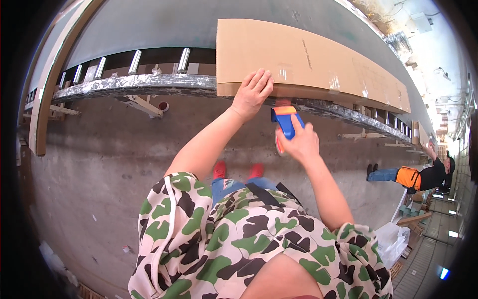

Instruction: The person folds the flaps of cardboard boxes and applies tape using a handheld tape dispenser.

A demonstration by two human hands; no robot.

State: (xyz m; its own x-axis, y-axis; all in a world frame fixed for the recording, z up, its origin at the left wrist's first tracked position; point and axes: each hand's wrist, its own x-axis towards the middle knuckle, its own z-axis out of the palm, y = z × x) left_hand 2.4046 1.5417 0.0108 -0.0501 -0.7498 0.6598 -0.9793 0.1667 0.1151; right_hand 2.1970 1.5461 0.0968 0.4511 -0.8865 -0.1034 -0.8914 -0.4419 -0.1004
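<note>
A long, flat cardboard box (308, 52) lies along the conveyor, with shiny patches of clear tape near its front edge. My left hand (253, 94) rests on the box's near edge toward its left end, fingers laid flat on the top and holding nothing. Just to the right, my right hand (301, 142) is wrapped round a blue and orange tape dispenser (286, 123). The dispenser's head is up at the box's front side, below the top edge. Whether its tape touches the cardboard I cannot tell.
Metal rollers (135, 62) show between the grey belt (164, 25) and a scuffed rail (134, 84). A wooden post (47, 109) rises at the left. Far right, another person (423, 174) stands by the conveyor near a smaller box (420, 133). A plastic bag (392, 239) lies lower right.
</note>
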